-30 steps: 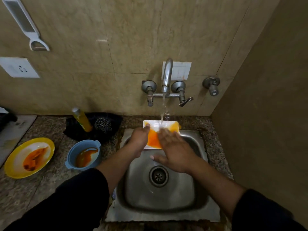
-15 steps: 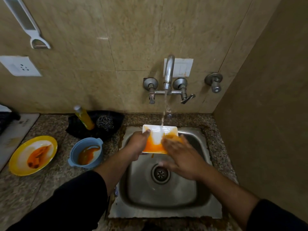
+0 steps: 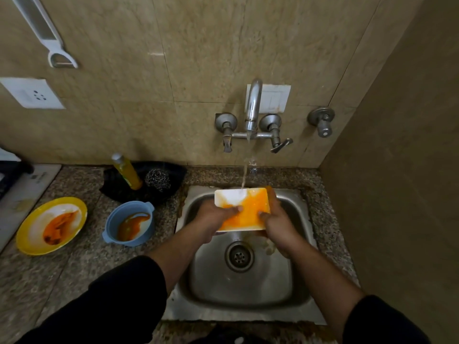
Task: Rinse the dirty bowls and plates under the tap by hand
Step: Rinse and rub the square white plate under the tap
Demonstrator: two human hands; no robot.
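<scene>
A white rectangular plate (image 3: 244,207) smeared with orange sauce is held over the steel sink (image 3: 295,289), under water running from the tap (image 3: 253,105). My left hand (image 3: 213,218) grips its left edge, thumb on top. My right hand (image 3: 277,223) grips its right edge, thumb on the orange face. The stream lands on the plate's far edge, where white shows. On the counter to the left stand a blue bowl (image 3: 116,217) and a yellow-rimmed plate (image 3: 29,227), both with orange-brown residue.
A yellow liquid bottle (image 3: 126,171) and a steel scrubber (image 3: 157,180) sit on a black cloth behind the blue bowl. A peeler (image 3: 44,28) hangs on the tiled wall. A side wall closes in on the right of the sink.
My right hand left the plate's face, where it was rubbing, and now grips the right edge. The plate has come toward me and tilted, and more orange is spread across it.
</scene>
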